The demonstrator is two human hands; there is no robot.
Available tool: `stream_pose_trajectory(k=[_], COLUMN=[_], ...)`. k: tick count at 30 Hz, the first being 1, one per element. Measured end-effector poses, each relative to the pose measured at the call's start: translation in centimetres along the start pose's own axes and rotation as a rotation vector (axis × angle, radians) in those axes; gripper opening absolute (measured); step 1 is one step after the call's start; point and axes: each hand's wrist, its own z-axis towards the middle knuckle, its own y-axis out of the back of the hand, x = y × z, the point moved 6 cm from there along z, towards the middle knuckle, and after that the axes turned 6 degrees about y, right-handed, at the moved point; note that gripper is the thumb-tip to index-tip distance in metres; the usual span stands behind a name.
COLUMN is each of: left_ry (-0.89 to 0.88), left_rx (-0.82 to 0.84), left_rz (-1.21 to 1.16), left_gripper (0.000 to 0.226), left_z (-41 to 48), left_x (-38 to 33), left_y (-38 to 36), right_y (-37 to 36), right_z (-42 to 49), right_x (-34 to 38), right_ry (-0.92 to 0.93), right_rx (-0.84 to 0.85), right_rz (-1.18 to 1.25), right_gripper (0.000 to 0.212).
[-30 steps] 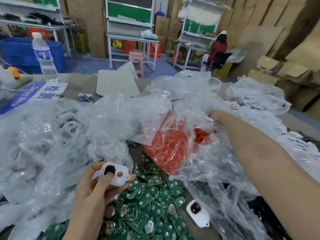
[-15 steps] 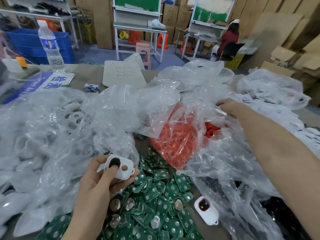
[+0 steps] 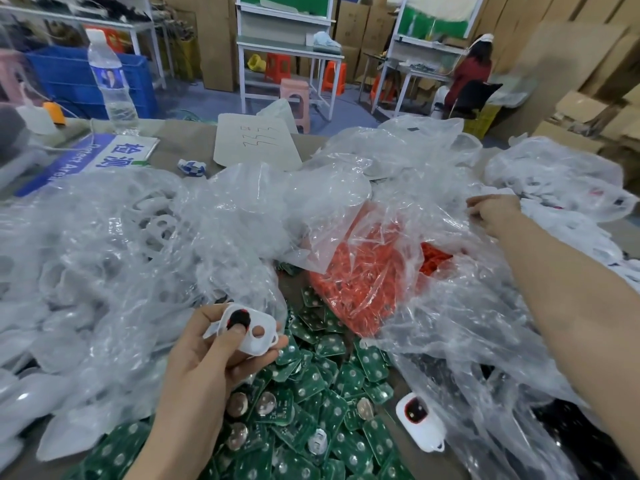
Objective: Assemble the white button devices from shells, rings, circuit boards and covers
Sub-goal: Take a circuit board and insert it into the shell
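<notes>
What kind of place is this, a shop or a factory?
Most likely a small electronics assembly workshop: green circuit boards lie heaped on the table, clear bags hold bulk orange parts, and cardboard cartons stand stacked behind metal workbenches.

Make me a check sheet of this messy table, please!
Surface: brown table, mostly buried under clear plastic bags.
Job's things: green circuit boards heaped; orange parts bagged; one assembled white button device beside the boards.
Clutter: clear plastic water bottle, scribbled white card.
Hands: left hand holds a white plastic shell with black button; right hand curled at bag film, grip unclear.
Cables: thin white cord by the bottle.
Surroundings: cardboard boxes, seated person.
</notes>
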Motion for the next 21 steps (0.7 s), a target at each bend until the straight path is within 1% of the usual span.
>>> stream_pose_trajectory(k=[2, 4, 6, 8, 10, 12, 14, 15, 16, 18, 21], left_ry=[0.006, 0.025, 0.041, 0.041, 0.029, 0.027, 0.037, 0.042, 0.043, 0.053, 0.069], left_rx=[0.004, -0.002, 0.007, 0.021, 0.031, 0.057, 0.064, 0.056, 0.052, 0.054, 0.071], left_rz=[-0.036, -0.036, -0.025, -0.05, -0.041, 0.023, 0.05, 0.022, -0.018, -0.063, -0.06], left_gripper=[0.027, 0.021, 0.022, 0.024, 0.03, 0.03, 0.02, 0.015, 0.012, 0.008, 0.007], left_z=[0.0, 0.0, 0.2, 0.1, -0.1, -0.2, -0.3, -0.3, -0.3, -0.4, -0.8], left_x=[-0.2, 0.0, 0.2, 0.1, -0.1, -0.1, 0.1, 0.1, 0.1, -0.1, -0.3], left_y=[0.0, 0.2, 0.1, -0.1, -0.3, -0.5, -0.5, -0.5, -0.5, -0.6, -0.8], right_y=[0.8, 1.4, 0.6, -0.3, -0.9, -1.8, -2.9, -3.2, -3.5, -4.1, -4.6], right_z=[-0.1, -0.6, -2.3, -4.4, -8.5, -13.9, -20.5, -24.1, -27.4, -33.3, -39.5], right_x=[0.6, 1.8, 3.8, 6.3, 9.1, 11.4, 12.0, 11.6, 10.8, 8.0, 3.0], right_ry=[0.016, 0.077, 0.17, 0.301, 0.418, 0.453, 0.376, 0.337, 0.304, 0.209, 0.054], right_rx=[-0.086, -0.146, -0.098, -0.023, 0.03, 0.192, 0.452, 0.585, 0.704, 0.866, 0.934], right_rz=[-0.063, -0.103, -0.097, -0.045, 0.018, 0.207, 0.448, 0.505, 0.523, 0.473, 0.416], right_gripper=[0.031, 0.023, 0.015, 0.019, 0.015, 0.019, 0.023, 0.022, 0.019, 0.016, 0.015])
